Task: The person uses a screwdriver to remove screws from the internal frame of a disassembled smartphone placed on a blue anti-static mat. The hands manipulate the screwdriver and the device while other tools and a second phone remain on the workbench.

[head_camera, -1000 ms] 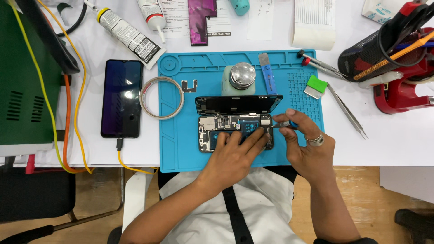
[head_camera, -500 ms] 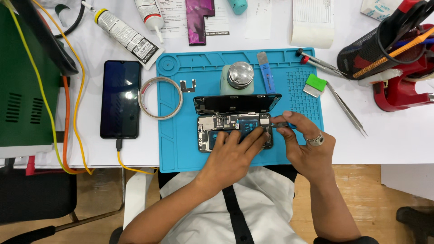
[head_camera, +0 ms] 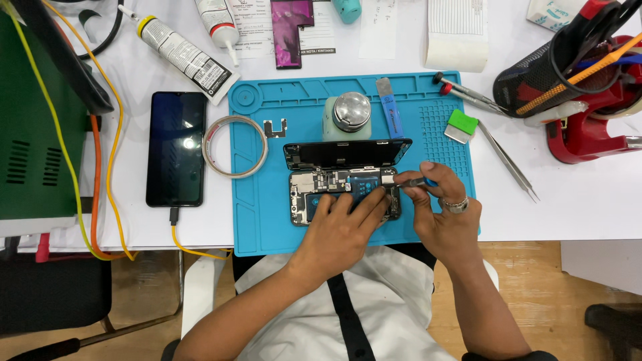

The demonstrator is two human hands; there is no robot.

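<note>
Partly hidden opened phone [head_camera: 334,194] under left hand [head_camera: 344,227], fingers flat; right hand [head_camera: 438,210] grip clamped on tweezers [head_camera: 409,181].

Single head-worn camera is looking almost straight down from above the seated person, facing the white table [head_camera: 575,207]. It is sitting at moderate range, taking in the blue work mat [head_camera: 267,220] at centre, the person's torso at 6 o'clock and table clutter running to 12 o'clock. No second view is overlapping.
</note>
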